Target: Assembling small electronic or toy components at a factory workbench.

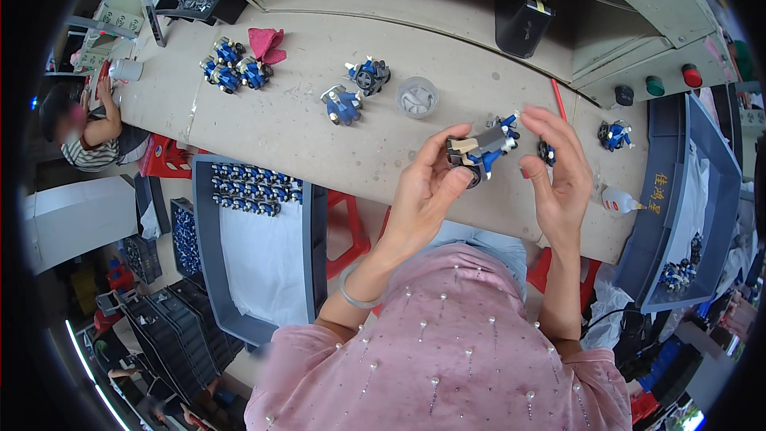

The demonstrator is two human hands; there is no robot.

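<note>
My left hand point(435, 195) grips a small toy figure point(488, 152) in blue on a dark, wheeled seat, holding it tilted above the table edge. Beige and dark grey parts of it show. My right hand point(561, 179) is beside it, fingers curved and apart, fingertips close to the toy; whether they touch it I cannot tell. Partly hidden behind the right fingers is another blue piece point(546, 152). Farther back on the table stand two similar toys, one with a dark wheel point(369, 76) showing and one blue figure point(341, 105). Another blue toy point(615, 136) stands to the right.
Beyond my hands are a clear plastic cup point(417, 98) and a red stick point(558, 100). A glue-like bottle point(621, 200) lies right. Left are clustered toys point(231, 68), a pink cloth point(266, 45) and a grey crate point(315, 271). Another crate point(656, 271) stands right. A co-worker point(92, 128) sits far left.
</note>
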